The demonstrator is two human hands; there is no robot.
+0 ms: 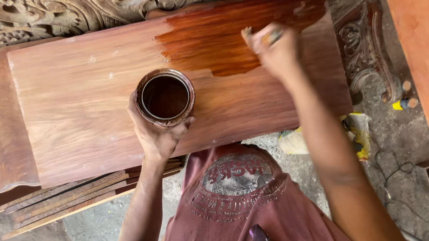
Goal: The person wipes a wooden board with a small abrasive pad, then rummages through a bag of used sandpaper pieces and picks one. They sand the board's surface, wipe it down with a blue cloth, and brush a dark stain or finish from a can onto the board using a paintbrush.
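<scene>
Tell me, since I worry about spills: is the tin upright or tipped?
Upright: the tin in the left hand shows its round open mouth, dark liquid level inside.

1. Board (pixel 80 105): wide wooden panel, pale reddish-brown, grain running lengthwise; it carries the work. Small pale specks mark its upper left part.
2. Stain (pixel 218 38): dark glossy red-brown coat over the board's upper right part, its edge ragged toward the bare wood.
3. Slats (pixel 76 196): bundle of thin wooden strips under the board's near edge, jutting toward the lower left.
4. Floor (pixel 396 157): rough grey concrete, cracked, below and right of the board.
5. Rag (pixel 358 134): yellow-and-white crumpled piece lying on the floor just beside the board's right end.
6. Carving (pixel 367 50): ornate scrolled wood on the floor at right.
</scene>
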